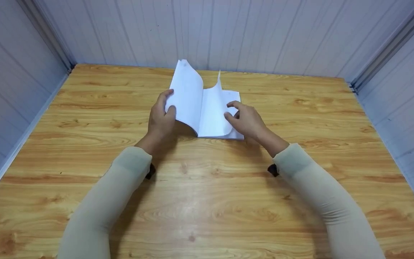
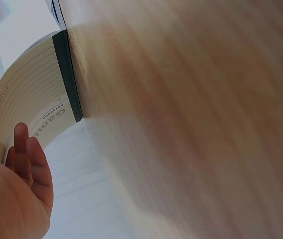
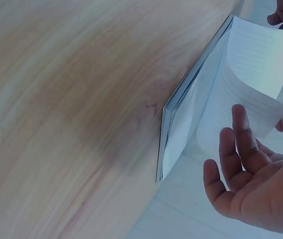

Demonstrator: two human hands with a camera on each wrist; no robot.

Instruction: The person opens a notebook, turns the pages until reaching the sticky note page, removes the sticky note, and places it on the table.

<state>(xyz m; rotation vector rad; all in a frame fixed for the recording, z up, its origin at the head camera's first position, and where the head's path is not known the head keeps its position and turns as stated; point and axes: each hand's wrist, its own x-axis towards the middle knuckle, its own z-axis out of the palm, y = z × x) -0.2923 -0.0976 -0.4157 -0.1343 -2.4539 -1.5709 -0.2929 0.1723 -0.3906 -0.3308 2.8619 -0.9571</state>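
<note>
An open notebook (image 1: 187, 90) lies near the back of the table, its left part lifted and bowed. My left hand (image 1: 161, 117) grips that part at its outer edge, thumb on the white page and fingers behind. From below, the left wrist view shows the notebook's cream cover (image 2: 29, 87) with ruled lines, printed lettering and a dark green spine (image 2: 68, 74). On the other side, my right hand (image 1: 247, 120) pinches a raised, curling leaf (image 1: 215, 108) by its edge. Lined paper (image 3: 261, 64) shows in the right wrist view; the stack beneath stays flat on the table.
The wood-grain table (image 1: 207, 201) extends around the notebook on all sides. A pale panelled wall (image 1: 228, 36) rises behind the table's back edge, with further panels at left and right. Small black objects (image 1: 273, 170) show beside the sleeve cuffs.
</note>
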